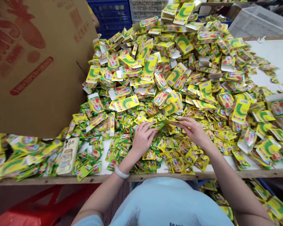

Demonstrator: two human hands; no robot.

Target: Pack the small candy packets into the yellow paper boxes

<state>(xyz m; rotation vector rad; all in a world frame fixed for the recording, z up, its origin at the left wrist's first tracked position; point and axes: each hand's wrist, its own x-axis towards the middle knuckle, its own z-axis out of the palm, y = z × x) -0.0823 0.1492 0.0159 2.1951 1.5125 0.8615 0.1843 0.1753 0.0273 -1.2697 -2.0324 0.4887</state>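
Observation:
My left hand (143, 138) is closed, its bent fingers pinching small green candy sachets (159, 127) over the middle of the heap. To its right, my right hand (195, 131) pinches a yellow sachet (172, 122) between thumb and fingers, partly blurred. The two hands face each other with a small gap between the fingertips. Loose green sachets (120, 146) lie around and left of my left hand. Below my right hand are loose yellow sachets (179, 157). Behind both hands rises a tall pile of yellow-green candy boxes (151, 67), many with open flaps.
A large cardboard carton (49, 103) stands at the left. A phone in a cream case (68, 157) lies near the table edge (141, 178). Blue crates (114, 15) and a grey crate (259, 23) are at the back. A red stool (33, 204) stands below, left.

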